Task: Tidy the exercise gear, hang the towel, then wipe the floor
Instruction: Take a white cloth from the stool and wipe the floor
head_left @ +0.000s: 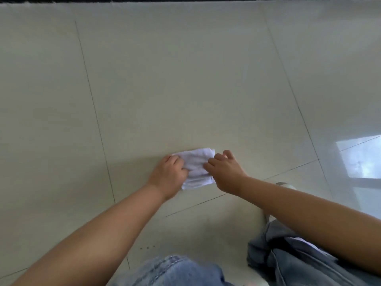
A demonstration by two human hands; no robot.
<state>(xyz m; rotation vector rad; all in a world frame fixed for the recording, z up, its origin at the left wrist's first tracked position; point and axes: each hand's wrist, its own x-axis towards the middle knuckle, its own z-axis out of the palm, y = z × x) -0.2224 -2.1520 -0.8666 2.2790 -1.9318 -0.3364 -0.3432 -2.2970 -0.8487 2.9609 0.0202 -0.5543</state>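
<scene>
**A:** From the head camera, what is on the floor?

**B:** A folded white cloth (195, 168) lies flat on the pale glossy floor tiles (185, 89), just beyond a dark grout line (198, 204) that runs across in front of the person. Another grout line runs away up the left side.

**A:** And the hands?

**B:** Both are on the cloth. The left hand (168, 174) covers its left edge, knuckles up, fingers curled down and held close together, bunching the fabric under them. The right hand (223, 170) presses on the right edge; its fingers are bent and a little parted, with the thumb lifted off beside the far corner of the cloth. Whether the right fingertips actually pinch the fabric, I cannot tell.

**A:** The arms?

**B:** Bare forearms reach in from the bottom corners and meet at the cloth.

**A:** Anything else nearby?

**B:** Knees in light blue jeans (181, 271) at the bottom edge, the right leg bent out to the side. The toe of a pale shoe (285, 185) shows just behind the right forearm. A bright window reflection (362, 157) sits on the tiles at the right, well apart from the cloth.
</scene>
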